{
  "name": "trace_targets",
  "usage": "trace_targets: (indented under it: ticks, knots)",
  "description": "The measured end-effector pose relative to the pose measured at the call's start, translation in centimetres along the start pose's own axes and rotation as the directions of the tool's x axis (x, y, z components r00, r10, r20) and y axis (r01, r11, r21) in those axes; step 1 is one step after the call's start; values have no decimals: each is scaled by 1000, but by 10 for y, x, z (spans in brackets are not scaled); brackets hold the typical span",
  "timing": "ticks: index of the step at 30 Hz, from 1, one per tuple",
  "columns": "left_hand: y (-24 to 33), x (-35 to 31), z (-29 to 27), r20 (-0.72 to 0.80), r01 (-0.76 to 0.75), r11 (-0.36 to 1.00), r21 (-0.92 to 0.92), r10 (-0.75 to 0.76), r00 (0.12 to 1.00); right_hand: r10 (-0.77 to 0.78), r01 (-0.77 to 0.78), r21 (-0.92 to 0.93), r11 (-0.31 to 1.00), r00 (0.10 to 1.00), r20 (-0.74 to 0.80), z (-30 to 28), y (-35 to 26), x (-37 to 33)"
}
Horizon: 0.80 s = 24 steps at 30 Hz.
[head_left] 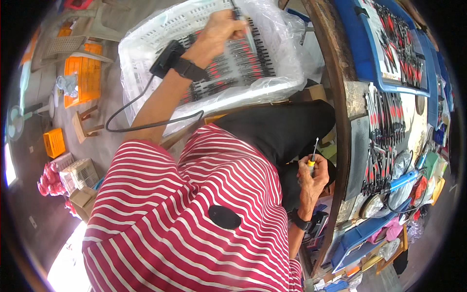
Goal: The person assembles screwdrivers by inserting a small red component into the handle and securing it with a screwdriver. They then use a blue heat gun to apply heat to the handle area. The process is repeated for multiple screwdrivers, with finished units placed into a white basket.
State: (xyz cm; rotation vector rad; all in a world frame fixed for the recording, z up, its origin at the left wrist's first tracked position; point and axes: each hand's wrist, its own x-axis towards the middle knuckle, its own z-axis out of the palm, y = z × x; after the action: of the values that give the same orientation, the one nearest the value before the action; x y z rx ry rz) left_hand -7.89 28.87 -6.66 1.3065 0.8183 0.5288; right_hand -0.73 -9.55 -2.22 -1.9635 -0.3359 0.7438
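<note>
At the top centre my left hand (224, 28) is over a white plastic crate (141, 57) lined with clear plastic. Its fingers are closed, and a slim dark-and-grey piece, smeared by motion, shows beside them; its kind is not clear. Rows of slim black-and-red tools (238, 61) fill the crate below. My right hand (314, 176) is at the right of my lap, close to the bench edge. It grips a small screwdriver (314, 152) with a thin shaft and a yellow collar, tip pointing up; the palm hides most of its handle.
On the right runs a wooden bench (344, 73) with a blue tray (362, 58) of black-and-red tools. More such tools (386, 117) lie on the bench, near a blue power screwdriver-like tool (404, 181). Orange crates (87, 80) and a wooden stool (82, 124) stand on the left floor.
</note>
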Motion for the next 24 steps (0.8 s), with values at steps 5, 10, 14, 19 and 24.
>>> trace_targets:
  ticks: [5,10,14,19,24]
  knots:
    - [-53,8,-45,-128,117,972,202,-92,988,88,-81,-187,979,996,28,2,14,-2]
    - [-108,0,-60,-115,308,922,234,-289,950,43,1,-373,928,993,111,3,16,1]
    - [-145,-13,-50,-135,325,848,417,-296,946,12,69,-482,873,986,164,0,18,7]
    - [-173,-21,-32,-54,262,761,593,-287,956,73,39,-542,839,980,183,-8,22,14]
    - [-195,-32,-37,-6,183,770,611,-226,974,155,0,-573,820,963,222,-9,31,19]
